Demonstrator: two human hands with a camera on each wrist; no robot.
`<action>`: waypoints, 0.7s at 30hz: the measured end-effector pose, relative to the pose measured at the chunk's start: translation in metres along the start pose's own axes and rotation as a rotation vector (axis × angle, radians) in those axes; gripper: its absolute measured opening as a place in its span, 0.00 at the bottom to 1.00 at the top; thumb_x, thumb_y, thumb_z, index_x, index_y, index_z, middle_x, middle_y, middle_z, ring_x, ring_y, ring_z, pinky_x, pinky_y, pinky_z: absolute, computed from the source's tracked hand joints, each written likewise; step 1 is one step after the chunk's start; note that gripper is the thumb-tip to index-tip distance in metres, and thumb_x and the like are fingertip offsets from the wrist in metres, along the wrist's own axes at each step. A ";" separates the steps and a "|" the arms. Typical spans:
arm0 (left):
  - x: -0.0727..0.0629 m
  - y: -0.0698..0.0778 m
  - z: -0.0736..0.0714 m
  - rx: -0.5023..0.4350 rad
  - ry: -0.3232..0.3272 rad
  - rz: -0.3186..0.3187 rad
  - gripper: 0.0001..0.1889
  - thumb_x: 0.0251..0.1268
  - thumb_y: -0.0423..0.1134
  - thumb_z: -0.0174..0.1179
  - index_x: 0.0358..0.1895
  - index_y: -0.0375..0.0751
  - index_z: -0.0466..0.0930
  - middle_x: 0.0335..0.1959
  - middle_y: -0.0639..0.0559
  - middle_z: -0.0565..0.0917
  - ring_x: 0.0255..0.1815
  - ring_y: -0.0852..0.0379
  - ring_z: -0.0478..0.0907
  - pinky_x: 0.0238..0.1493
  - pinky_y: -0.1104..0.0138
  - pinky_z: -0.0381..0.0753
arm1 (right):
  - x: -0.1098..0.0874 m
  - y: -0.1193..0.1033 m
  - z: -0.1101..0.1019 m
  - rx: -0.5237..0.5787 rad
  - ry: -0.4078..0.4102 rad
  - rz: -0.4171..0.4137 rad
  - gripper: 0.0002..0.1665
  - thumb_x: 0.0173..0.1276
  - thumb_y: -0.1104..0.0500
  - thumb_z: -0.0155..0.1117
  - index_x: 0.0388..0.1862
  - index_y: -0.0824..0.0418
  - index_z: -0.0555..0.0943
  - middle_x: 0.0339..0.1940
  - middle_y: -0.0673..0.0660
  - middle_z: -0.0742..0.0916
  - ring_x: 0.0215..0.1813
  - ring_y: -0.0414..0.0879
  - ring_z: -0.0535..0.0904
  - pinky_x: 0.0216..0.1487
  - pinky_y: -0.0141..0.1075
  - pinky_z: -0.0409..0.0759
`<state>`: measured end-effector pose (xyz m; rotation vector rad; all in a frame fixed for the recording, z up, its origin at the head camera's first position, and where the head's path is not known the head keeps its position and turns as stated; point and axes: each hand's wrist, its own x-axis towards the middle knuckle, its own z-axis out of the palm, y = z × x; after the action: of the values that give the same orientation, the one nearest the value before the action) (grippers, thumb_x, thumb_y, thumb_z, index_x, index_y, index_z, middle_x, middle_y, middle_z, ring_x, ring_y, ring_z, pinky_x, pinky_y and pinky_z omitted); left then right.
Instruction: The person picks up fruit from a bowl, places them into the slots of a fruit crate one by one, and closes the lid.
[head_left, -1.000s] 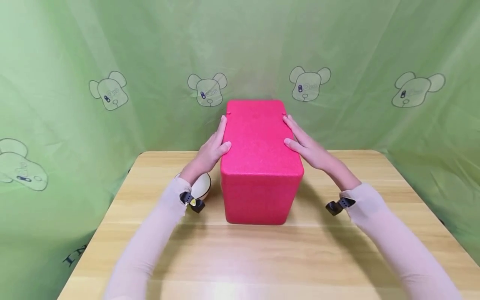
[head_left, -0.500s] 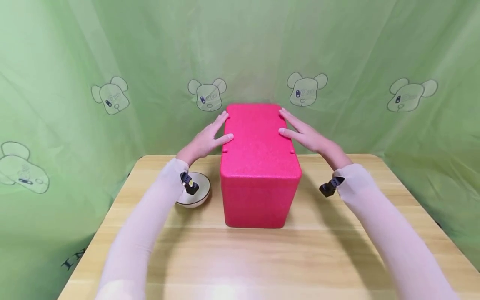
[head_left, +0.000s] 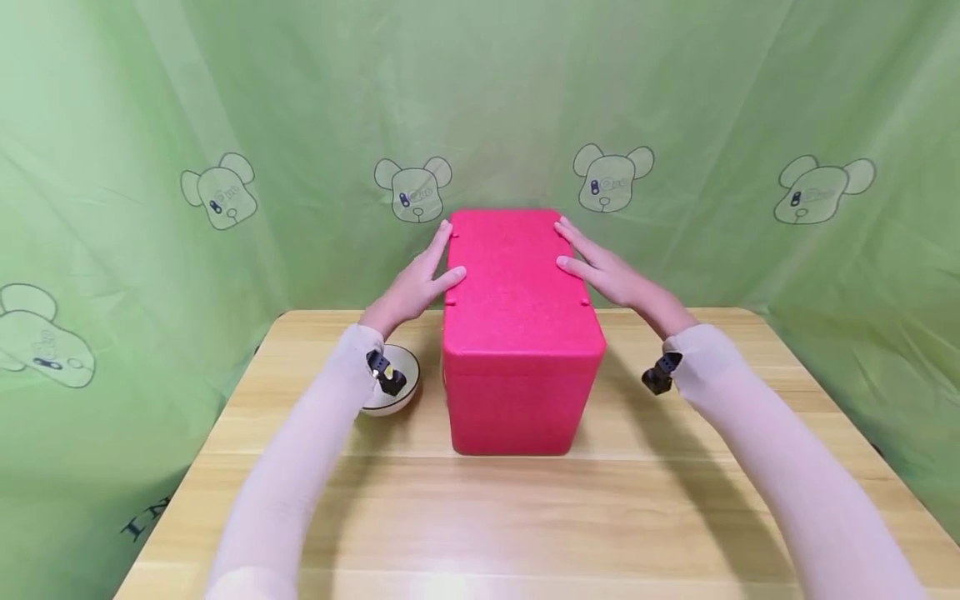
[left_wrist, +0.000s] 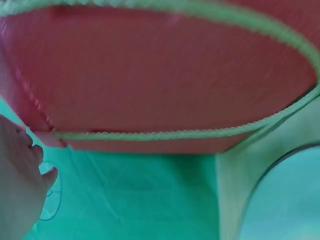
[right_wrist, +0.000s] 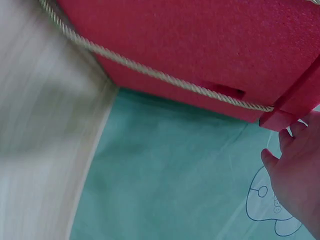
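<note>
A red foam box with a lid stands on the wooden table, one narrow end facing me. My left hand lies along the lid's left edge near the far end, thumb on top and fingers at the side. Opposite it, my right hand touches the right edge in the same way. Both hands' fingers look fairly straight. A pale rope runs along the box's left side in the left wrist view. Another rope crosses its right side. The lid sits level on the box.
A white bowl with a dark rim stands left of the box, partly behind my left wrist. The wooden table extends toward me. Green curtains with bear-head drawings hang behind and at both sides.
Both hands have slid along the lid toward its far end, uncovering the nearer notches. More of the bowl shows. Over the last half second the hands have barely moved.
</note>
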<state>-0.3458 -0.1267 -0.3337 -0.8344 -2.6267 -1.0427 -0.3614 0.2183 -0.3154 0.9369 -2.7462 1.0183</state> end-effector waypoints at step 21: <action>0.024 -0.004 -0.010 0.095 -0.070 0.005 0.41 0.77 0.59 0.43 0.84 0.47 0.39 0.86 0.52 0.39 0.86 0.54 0.40 0.83 0.55 0.47 | 0.011 0.000 -0.003 0.009 -0.007 0.070 0.44 0.81 0.40 0.43 0.86 0.51 0.40 0.87 0.51 0.41 0.87 0.53 0.36 0.81 0.62 0.40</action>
<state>-0.3680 -0.1260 -0.3196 -0.8713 -2.7063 -0.8954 -0.3707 0.2145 -0.3102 0.8528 -2.8008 1.0399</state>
